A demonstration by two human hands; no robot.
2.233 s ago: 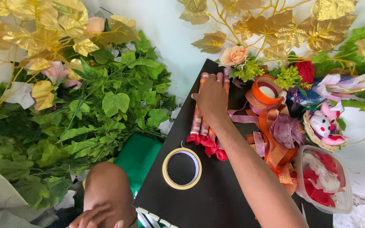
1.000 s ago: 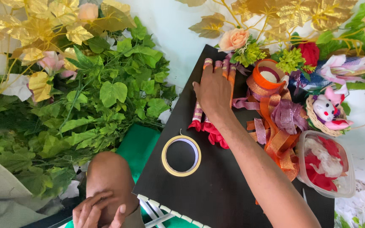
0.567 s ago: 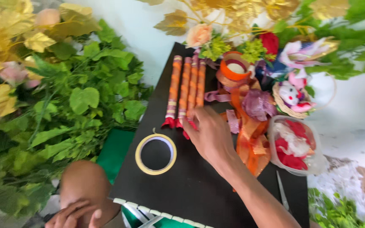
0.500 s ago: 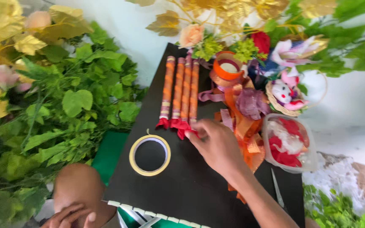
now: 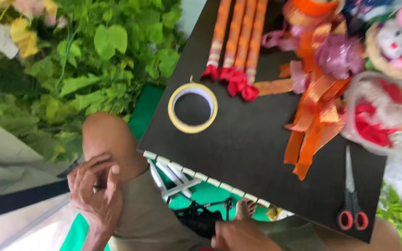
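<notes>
Right hand withdrawn from orange wrapped sticks to below black desk, grip unreadable; left hand empty on knee. Risk: knee nudges desk, yellow tape roll slides.

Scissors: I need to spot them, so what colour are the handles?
Red, seen in the head view: scissors.

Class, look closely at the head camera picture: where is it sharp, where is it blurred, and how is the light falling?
Head view: soft, even daylight, no hard shadows on the black board; the tape roll and scissors read fairly sharp; the toy and ribbons are smeared by motion blur; the left hand is clear, the right hand is cut by the bottom edge.
</notes>
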